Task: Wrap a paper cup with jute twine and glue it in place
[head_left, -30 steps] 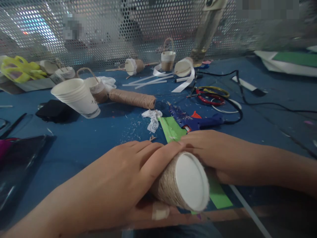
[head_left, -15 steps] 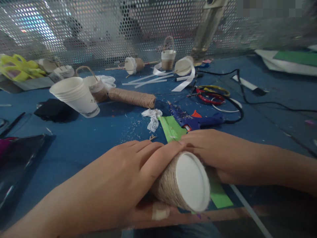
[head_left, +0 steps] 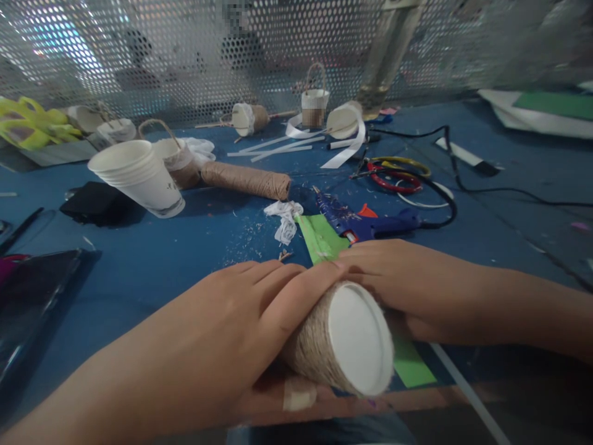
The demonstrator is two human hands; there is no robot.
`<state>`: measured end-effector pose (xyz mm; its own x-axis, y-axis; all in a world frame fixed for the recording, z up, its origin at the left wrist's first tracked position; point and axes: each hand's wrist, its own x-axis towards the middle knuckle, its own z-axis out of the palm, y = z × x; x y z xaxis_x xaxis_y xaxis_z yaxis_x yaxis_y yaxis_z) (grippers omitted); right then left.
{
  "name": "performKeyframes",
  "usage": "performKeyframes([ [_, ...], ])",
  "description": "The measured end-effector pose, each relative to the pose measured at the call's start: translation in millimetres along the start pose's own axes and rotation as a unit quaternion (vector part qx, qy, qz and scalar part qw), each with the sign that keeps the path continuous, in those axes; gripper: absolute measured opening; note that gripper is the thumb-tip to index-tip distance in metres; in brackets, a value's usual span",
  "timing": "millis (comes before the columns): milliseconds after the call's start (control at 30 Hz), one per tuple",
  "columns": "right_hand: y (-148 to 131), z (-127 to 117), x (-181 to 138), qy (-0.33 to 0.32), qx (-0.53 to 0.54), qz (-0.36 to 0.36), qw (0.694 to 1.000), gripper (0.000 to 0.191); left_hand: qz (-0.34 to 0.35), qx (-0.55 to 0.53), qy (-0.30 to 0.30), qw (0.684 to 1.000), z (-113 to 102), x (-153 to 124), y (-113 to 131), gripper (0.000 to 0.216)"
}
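Observation:
A paper cup (head_left: 360,340) wrapped in brown twine lies tilted on its side, its white round end facing me. My left hand (head_left: 231,327) is closed around it, thumb along the top and fingers beneath, with a plaster-like patch on one finger. My right hand (head_left: 407,287) presses against the cup's far right side, its fingers bent and their tips hidden behind the cup. Under the hands runs a green paper strip (head_left: 319,235). Just beyond my right hand rests a blue glue gun (head_left: 370,225). Crumpled white tissue (head_left: 285,216) is by the strip's far end.
Stacked paper cups (head_left: 139,176) lean at the left, near a roll of brown twine (head_left: 245,179) and a black box (head_left: 99,204). Small twine-handled baskets (head_left: 315,102) and white strips stand further back before a perforated metal screen (head_left: 194,55). Black cables (head_left: 509,198) cross the right.
Both hands keep their hold on the cup almost unchanged. The view has shifted very slightly; nothing on the table has visibly moved.

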<state>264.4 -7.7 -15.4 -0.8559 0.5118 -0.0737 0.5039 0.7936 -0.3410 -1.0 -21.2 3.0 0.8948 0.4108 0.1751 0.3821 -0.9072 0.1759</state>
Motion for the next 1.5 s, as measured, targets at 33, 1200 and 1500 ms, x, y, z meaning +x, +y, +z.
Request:
performKeyframes([
  [33, -0.4, -0.3, 0.2, -0.002, 0.0, 0.002, 1.0, 0.016, 0.0, -0.001, 0.001, 1.0, -0.2, -0.3, -0.1, 0.083],
  [1200, 3.8, 4.4, -1.6, 0.033, -0.003, -0.021, 0.999, 0.014, 0.001, -0.003, 0.007, 1.0, 1.5, -1.1, -0.1, 0.083],
  [1500, 5.1, 4.5, -0.6, 0.032, 0.012, -0.025, 0.999, 0.015, -0.004, 0.012, 0.016, 1.0, -0.4, 0.3, 0.4, 0.097],
])
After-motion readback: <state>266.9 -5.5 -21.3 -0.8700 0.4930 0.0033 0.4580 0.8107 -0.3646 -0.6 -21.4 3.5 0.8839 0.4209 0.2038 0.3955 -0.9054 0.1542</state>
